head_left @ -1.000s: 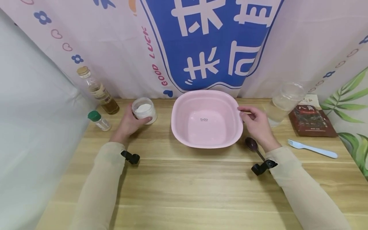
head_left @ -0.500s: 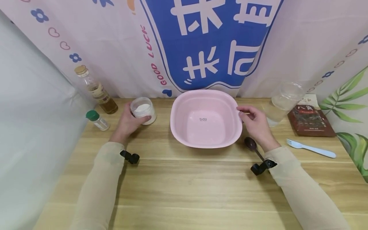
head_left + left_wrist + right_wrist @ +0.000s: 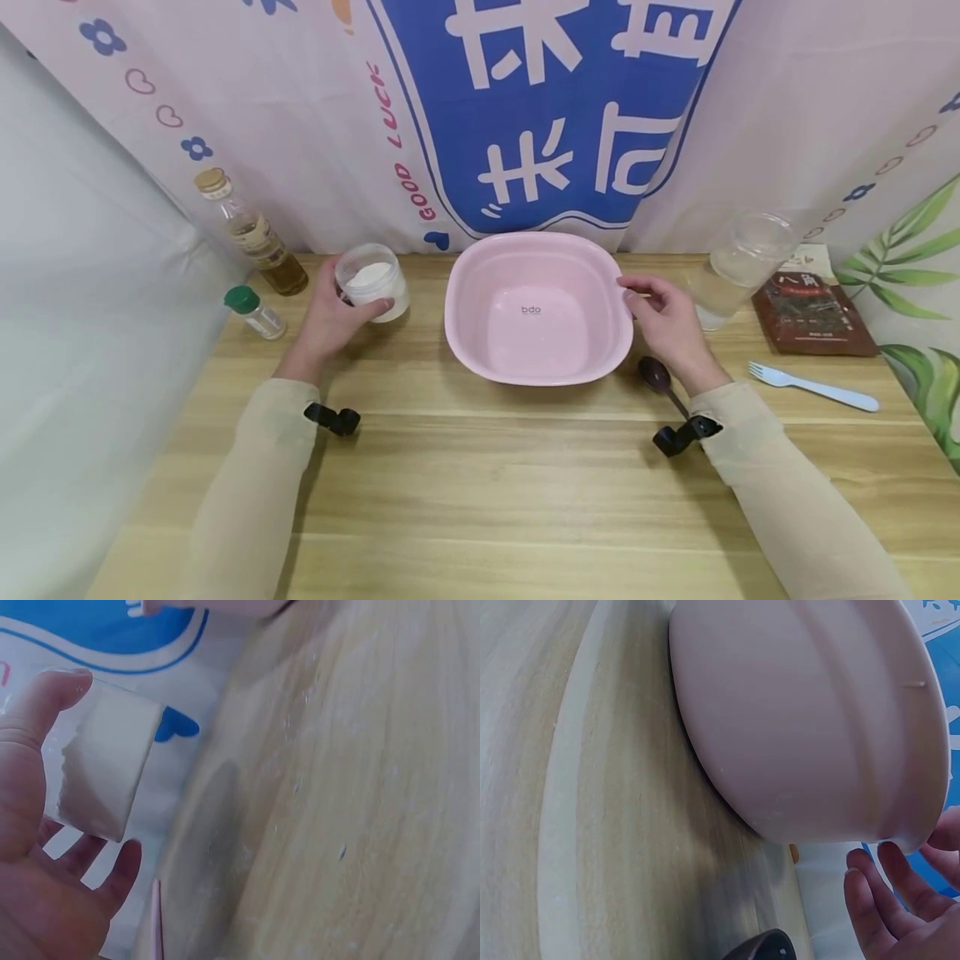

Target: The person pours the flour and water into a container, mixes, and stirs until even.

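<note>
1. The jar of white powder (image 3: 372,284) sat in the left hand (image 3: 330,321), whose thumb and fingers curled round its clear wall; in the left wrist view the jar (image 3: 101,769) appeared raised off the table, tilted in the palm, though how far off the wood was hard to tell.
2. The jar had no lid on it, and the powder inside looked nearly full, so none of it seemed to have been taken out.
3. The pink basin (image 3: 537,307) stood just right of the jar, in the middle of the table (image 3: 480,483), and its bottom showed bare: nothing had gone into it.
4. The right hand (image 3: 667,327) rested at the basin's right rim, fingers loosely bent and touching the edge, gripping nothing that could be made out.
5. A dark spoon (image 3: 662,379) lay on the table just beside that wrist, not picked up.
6. Judged from this, the work was at its start: the powder was in hand, while pouring or scooping into the basin remained.
7. Further out stood an oil bottle (image 3: 251,233), a small green-capped bottle (image 3: 255,311), a clear container of water (image 3: 738,267), a dark red packet (image 3: 813,308) and a pale fork (image 3: 813,386), all apart from both hands.
</note>
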Demonstrator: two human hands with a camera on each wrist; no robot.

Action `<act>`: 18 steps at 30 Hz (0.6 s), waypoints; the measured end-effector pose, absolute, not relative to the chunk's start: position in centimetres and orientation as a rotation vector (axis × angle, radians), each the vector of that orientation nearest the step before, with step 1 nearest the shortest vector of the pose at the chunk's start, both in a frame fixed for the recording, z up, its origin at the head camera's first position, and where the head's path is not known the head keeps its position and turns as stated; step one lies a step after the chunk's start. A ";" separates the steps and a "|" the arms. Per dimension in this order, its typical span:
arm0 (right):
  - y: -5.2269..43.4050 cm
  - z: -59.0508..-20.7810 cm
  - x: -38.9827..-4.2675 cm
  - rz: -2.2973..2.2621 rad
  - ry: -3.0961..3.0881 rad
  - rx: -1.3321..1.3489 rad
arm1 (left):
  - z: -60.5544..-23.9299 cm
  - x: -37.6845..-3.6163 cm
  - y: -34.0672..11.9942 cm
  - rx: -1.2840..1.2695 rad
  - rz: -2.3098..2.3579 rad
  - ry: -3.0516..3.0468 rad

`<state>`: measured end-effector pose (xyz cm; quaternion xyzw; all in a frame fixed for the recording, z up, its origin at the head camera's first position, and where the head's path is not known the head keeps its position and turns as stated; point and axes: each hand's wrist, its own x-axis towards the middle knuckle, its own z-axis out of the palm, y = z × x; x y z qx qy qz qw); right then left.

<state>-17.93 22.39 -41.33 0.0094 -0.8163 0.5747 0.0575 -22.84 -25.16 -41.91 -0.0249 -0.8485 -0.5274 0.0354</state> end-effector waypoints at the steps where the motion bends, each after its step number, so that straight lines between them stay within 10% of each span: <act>1: 22.4 -41.3 -17.9 1.752 -2.469 0.027 | -41.8 -22.7 -25.1 -0.089 -1.625 -2.601; 18: 22.3 -41.3 -18.2 1.902 -2.387 -0.080 | -39.7 -20.8 -22.8 -0.257 -1.570 -2.572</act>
